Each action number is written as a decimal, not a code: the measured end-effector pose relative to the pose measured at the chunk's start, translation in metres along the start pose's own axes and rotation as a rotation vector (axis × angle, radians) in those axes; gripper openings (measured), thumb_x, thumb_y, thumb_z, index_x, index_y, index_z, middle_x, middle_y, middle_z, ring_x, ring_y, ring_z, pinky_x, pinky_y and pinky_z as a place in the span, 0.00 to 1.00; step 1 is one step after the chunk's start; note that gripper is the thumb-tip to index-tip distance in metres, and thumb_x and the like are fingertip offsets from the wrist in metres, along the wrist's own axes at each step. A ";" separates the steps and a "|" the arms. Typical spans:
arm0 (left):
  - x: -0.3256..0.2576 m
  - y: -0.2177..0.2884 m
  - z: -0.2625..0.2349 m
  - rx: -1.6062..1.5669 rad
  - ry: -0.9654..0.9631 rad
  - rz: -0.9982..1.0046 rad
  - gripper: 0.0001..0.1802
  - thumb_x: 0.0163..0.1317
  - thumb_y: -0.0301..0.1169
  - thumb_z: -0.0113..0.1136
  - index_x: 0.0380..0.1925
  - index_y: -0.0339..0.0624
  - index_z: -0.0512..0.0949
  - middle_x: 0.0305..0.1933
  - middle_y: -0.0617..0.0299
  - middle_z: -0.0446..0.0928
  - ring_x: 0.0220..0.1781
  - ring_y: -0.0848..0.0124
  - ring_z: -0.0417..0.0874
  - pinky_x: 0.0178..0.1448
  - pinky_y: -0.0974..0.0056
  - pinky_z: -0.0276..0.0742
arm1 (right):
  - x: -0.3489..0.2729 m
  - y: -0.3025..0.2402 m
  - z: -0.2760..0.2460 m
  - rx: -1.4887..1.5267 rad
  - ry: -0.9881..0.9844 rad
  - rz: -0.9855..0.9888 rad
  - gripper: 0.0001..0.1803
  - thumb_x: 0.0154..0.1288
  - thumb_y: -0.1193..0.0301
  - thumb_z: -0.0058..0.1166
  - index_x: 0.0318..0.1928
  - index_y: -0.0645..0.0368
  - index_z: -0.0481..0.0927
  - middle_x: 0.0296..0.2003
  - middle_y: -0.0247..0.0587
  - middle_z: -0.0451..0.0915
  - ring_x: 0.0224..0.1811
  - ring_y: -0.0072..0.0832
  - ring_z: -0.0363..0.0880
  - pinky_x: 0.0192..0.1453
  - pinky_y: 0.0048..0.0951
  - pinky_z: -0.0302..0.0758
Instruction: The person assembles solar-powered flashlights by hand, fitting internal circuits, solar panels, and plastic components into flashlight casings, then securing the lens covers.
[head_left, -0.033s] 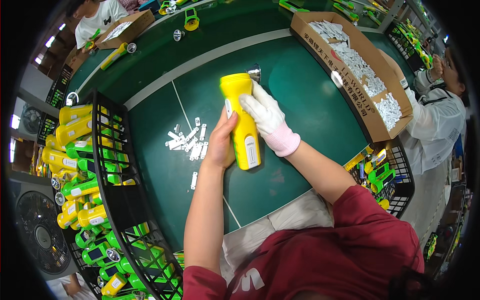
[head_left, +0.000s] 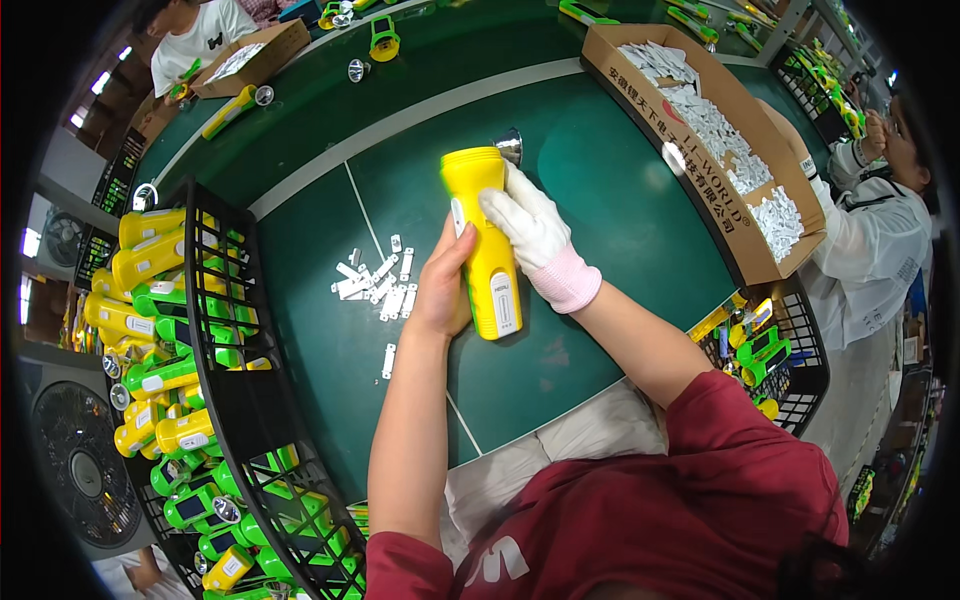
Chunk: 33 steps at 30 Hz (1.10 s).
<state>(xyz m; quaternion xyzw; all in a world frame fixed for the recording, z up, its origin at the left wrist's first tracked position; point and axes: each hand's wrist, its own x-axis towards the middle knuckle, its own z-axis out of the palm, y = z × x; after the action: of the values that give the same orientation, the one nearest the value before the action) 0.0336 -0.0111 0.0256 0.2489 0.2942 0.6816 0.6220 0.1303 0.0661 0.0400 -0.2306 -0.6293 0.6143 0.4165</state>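
Where the flashlight lies: between the two hands, over the middle of the work table; the yellow flashlight has its wide head end away from the person and its tail end toward the person. Clearance above the table hard to judge.
Long axis: runs near to far, head leaning slightly to the person's left; pale panel faces up near the tail.
Left hand: bare left hand closed around the left side of the body, thumb beside the white side piece; fingers pass out of sight beneath.
Right hand: gloved right hand wraps the right side at the neck, thumb on top; whether it pinches anything else, cannot tell.
Key relation: silver reflector sits just beside the head end, on its right; the gloved hand is the nearer. Any join between reflector and head is hidden.
Small parts: loose pile of white pieces left of the left hand; single white piece nearer the person, beside the left forearm.
Flanks: black basket of flashlights at left; cardboard box of white parts at right.
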 end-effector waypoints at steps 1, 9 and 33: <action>0.000 -0.001 0.000 -0.012 -0.003 -0.004 0.29 0.67 0.37 0.41 0.66 0.46 0.50 0.57 0.59 0.66 0.51 0.67 0.73 0.54 0.63 0.70 | 0.000 0.002 0.000 -0.001 -0.001 0.000 0.23 0.65 0.62 0.44 0.57 0.61 0.65 0.44 0.46 0.76 0.46 0.33 0.75 0.51 0.29 0.70; 0.002 0.002 0.000 0.039 0.006 0.066 0.29 0.63 0.37 0.47 0.62 0.43 0.55 0.53 0.56 0.69 0.48 0.66 0.75 0.53 0.62 0.70 | 0.004 -0.014 -0.005 -0.222 -0.025 -0.008 0.24 0.62 0.61 0.48 0.54 0.62 0.68 0.44 0.47 0.77 0.44 0.31 0.78 0.49 0.29 0.72; -0.007 0.004 0.020 1.745 -0.071 0.822 0.29 0.39 0.20 0.63 0.47 0.49 0.74 0.50 0.67 0.73 0.56 0.64 0.70 0.61 0.55 0.60 | -0.047 -0.081 -0.059 -1.434 -0.403 -0.140 0.30 0.47 0.49 0.58 0.43 0.57 0.71 0.33 0.46 0.75 0.36 0.42 0.76 0.44 0.35 0.72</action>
<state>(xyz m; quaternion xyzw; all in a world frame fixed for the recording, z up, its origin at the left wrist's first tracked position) 0.0455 -0.0165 0.0422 0.7277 0.5680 0.3796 -0.0604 0.2214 0.0517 0.1007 -0.2879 -0.9528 0.0560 0.0787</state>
